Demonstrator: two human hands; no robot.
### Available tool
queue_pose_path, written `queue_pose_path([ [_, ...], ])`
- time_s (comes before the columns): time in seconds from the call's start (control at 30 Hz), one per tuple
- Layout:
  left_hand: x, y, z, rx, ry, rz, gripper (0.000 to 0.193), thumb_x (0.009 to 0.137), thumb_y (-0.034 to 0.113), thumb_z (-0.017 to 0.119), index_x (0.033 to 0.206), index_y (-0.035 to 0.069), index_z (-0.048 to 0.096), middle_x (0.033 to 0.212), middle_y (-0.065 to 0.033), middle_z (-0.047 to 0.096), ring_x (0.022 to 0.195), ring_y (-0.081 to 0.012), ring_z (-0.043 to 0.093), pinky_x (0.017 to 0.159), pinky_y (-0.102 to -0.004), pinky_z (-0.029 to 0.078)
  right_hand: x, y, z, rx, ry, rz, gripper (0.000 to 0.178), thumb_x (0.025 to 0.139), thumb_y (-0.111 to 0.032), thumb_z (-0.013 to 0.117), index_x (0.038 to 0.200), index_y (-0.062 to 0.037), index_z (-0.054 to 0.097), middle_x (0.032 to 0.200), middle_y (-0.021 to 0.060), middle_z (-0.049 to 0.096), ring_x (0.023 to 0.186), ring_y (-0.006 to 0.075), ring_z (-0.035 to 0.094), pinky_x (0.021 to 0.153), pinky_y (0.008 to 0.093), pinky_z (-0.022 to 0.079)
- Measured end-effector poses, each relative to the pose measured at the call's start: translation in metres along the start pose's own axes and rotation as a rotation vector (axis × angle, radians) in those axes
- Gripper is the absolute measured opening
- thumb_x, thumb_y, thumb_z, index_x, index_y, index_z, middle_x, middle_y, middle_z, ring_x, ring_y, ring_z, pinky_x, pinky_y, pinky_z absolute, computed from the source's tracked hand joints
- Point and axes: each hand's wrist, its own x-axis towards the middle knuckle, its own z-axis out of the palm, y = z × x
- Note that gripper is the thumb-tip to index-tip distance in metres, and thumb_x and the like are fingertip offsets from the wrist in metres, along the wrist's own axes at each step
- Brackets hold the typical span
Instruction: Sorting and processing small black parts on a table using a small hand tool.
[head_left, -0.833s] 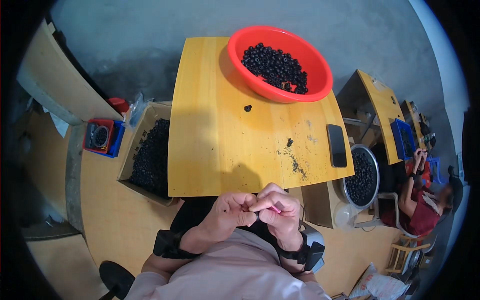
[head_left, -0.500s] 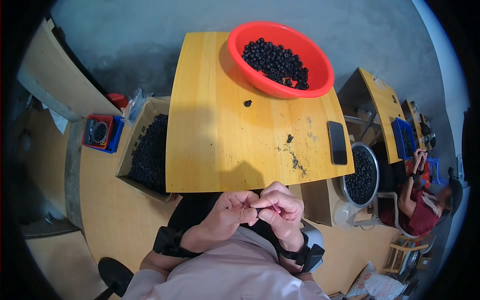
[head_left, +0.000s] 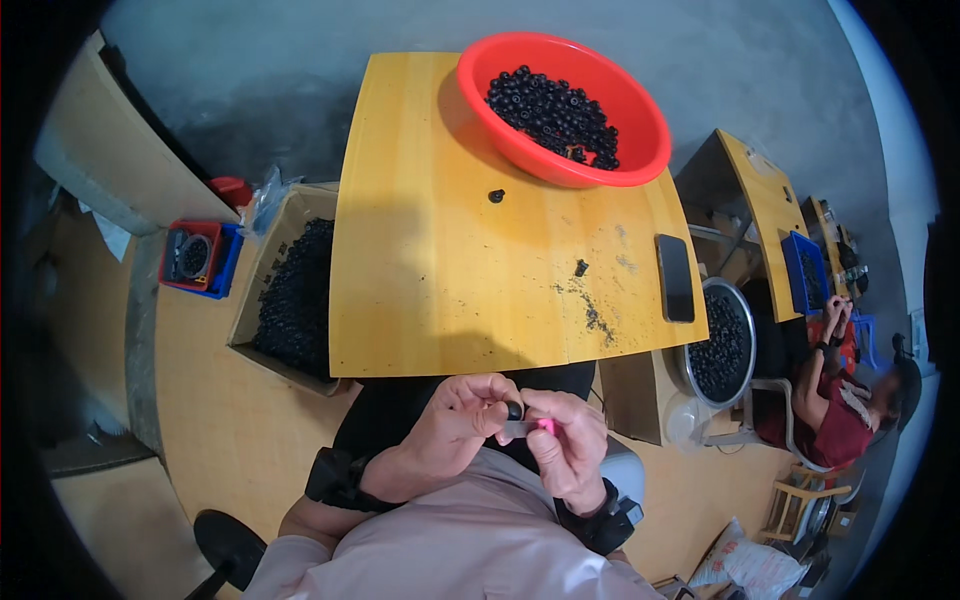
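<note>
Just off the table's front edge, both of my hands are close together over my lap. My left hand (head_left: 455,425) is closed, pinching a small black round part (head_left: 515,410) between thumb and fingertips. In my right hand (head_left: 570,445) is a small pink-handled knife (head_left: 546,427), gripped between thumb and curled fingers. Its short grey blade lies right beside the black part, by the left thumb; whether it touches the part I cannot tell. On the table (head_left: 400,280), one loose black part (head_left: 496,196) and another black piece (head_left: 581,268) lie amid dark crumbs.
A red basin (head_left: 640,170) of black parts stands on the table's far side, a phone (head_left: 675,280) at its right edge. Black parts also fill a cardboard box (head_left: 258,300) at left and a metal bowl (head_left: 747,365) at right. Another person (head_left: 835,420) sits far right.
My hands have turned so that the knife's grey blade and the black part now show between them. The right-hand fingers have uncurled slightly. The table sits a little higher in view.
</note>
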Motion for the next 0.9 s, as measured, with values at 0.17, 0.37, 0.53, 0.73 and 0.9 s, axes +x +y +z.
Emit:
queue_pose_path([
  [0.17, 0.001, -0.001, -0.002, 0.058, -0.024, 0.019, 0.019, 0.082, 0.016, 0.06, 0.087, -0.002, 0.056, 0.08, -0.0064, 0.057, 0.07, -0.0111, 0.053, 0.064, -0.0222, 0.041, -0.002, -0.002, -0.001, -0.122, -0.026, -0.038, 0.018, 0.078, -0.011, 0.06, 0.092, 0.0008, 0.059, 0.062, 0.0085, 0.056, 0.049, 0.0213, 0.051, 0.047, 0.029, 0.039],
  [0.37, 0.0, 0.001, 0.001, 0.083, -0.011, 0.017, 0.02, 0.079, 0.015, 0.063, 0.086, -0.002, 0.056, 0.08, -0.0049, 0.057, 0.072, -0.0095, 0.053, 0.065, -0.021, 0.041, -0.004, 0.001, 0.001, -0.094, -0.013, -0.042, 0.017, 0.079, -0.012, 0.06, 0.091, 0.0003, 0.059, 0.063, 0.0093, 0.056, 0.048, 0.0223, 0.051, 0.046, 0.0298, 0.039],
  [0.53, -0.001, 0.002, 0.0, 0.169, 0.005, 0.045, 0.022, 0.078, 0.018, 0.066, 0.083, -0.001, 0.057, 0.078, -0.0045, 0.057, 0.072, -0.0097, 0.053, 0.065, -0.0207, 0.04, -0.001, -0.002, 0.003, -0.05, -0.01, -0.016, 0.015, 0.081, -0.012, 0.059, 0.09, 0.0006, 0.059, 0.063, 0.0106, 0.056, 0.05, 0.0247, 0.053, 0.049, 0.0304, 0.042],
  [0.73, -0.009, 0.015, 0.013, 0.291, -0.15, 0.031, 0.028, 0.079, 0.024, 0.066, 0.073, -0.001, 0.055, 0.07, -0.0085, 0.054, 0.063, -0.0132, 0.048, 0.058, -0.0225, 0.037, -0.007, 0.053, -0.005, 0.016, 0.199, 0.49, 0.014, 0.088, -0.011, 0.048, 0.094, -0.0027, 0.058, 0.065, 0.0019, 0.05, 0.057, 0.0071, 0.042, 0.052, 0.023, 0.036],
  [0.9, -0.002, 0.007, 0.002, 0.192, -0.126, 0.08, 0.029, 0.081, 0.025, 0.064, 0.075, -0.001, 0.053, 0.067, -0.0071, 0.05, 0.059, -0.0118, 0.045, 0.055, -0.0232, 0.036, -0.001, 0.036, -0.011, 0.403, 0.19, 0.473, 0.016, 0.086, -0.011, 0.052, 0.096, 0.001, 0.057, 0.077, -0.002, 0.049, 0.067, 0.0064, 0.04, 0.062, 0.02, 0.034],
])
